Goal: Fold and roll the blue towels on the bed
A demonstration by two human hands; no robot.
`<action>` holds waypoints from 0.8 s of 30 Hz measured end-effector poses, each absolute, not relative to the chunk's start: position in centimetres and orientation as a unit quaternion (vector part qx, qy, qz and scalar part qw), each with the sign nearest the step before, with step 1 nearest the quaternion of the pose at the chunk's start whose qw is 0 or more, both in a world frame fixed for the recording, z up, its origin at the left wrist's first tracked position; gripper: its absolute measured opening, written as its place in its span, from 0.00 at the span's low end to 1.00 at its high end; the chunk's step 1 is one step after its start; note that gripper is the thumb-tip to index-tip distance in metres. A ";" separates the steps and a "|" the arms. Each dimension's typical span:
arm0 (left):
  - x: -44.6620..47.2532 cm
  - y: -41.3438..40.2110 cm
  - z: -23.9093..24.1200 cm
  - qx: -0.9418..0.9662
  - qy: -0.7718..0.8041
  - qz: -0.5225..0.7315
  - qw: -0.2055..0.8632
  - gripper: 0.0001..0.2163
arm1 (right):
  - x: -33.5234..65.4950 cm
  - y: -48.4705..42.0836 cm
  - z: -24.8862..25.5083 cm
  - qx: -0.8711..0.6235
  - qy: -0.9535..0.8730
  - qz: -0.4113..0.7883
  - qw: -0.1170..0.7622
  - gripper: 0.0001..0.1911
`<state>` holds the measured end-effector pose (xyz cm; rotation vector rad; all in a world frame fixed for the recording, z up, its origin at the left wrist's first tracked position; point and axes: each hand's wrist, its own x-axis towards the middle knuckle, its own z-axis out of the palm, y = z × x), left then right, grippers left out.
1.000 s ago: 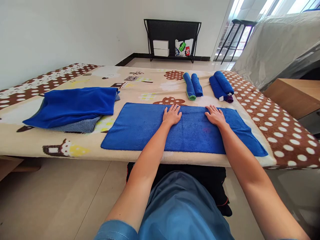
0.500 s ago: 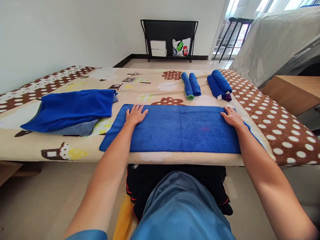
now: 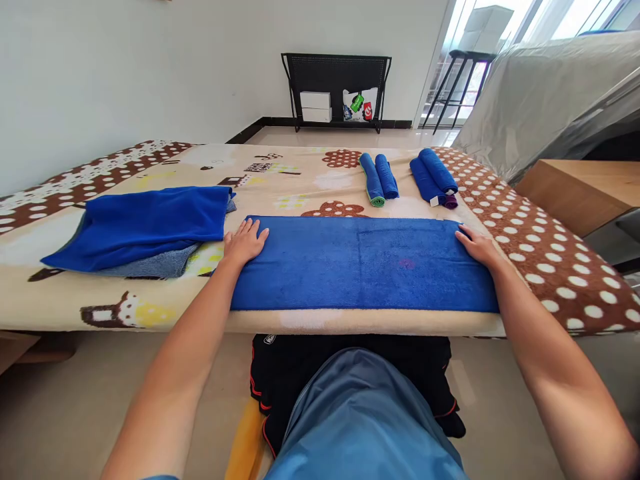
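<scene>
A blue towel (image 3: 360,263) lies flat and lengthwise on a patterned blanket (image 3: 310,173) that covers the table in front of me. My left hand (image 3: 244,241) rests flat on the towel's left end, fingers spread. At the towel's right end my right hand (image 3: 475,245) lies flat too, fingers stretched out. Neither hand holds anything.
A pile of folded blue towels (image 3: 143,227) lies to the left. Two pairs of rolled towels (image 3: 379,177) (image 3: 434,177) sit at the far right of the blanket. A wooden table (image 3: 580,190) stands to the right, a black rack (image 3: 336,87) by the far wall.
Both hands slid outward from the towel's middle to its two ends, flat on the cloth. The towel now lies smoother and straighter.
</scene>
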<state>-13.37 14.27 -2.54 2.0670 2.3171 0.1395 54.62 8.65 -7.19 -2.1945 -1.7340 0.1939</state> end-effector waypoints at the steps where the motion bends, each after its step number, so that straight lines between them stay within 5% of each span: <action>1: -13.9 13.8 -2.6 0.673 0.738 0.046 0.016 0.34 | 54.9 8.2 -7.0 -0.765 -0.615 0.066 0.176 0.31; 10: -15.6 8.3 -3.2 0.694 0.713 0.079 -0.063 0.28 | 52.5 2.9 -4.7 -0.689 -0.691 0.014 0.218 0.30; 17: -7.1 6.3 -1.9 0.824 0.564 0.036 0.025 0.28 | 43.6 -0.1 -4.7 -0.575 -0.803 0.057 0.144 0.32; 24: -9.9 4.1 -2.0 0.779 0.624 0.038 0.039 0.28 | 45.9 -2.8 -5.7 -0.669 -0.739 0.001 0.083 0.33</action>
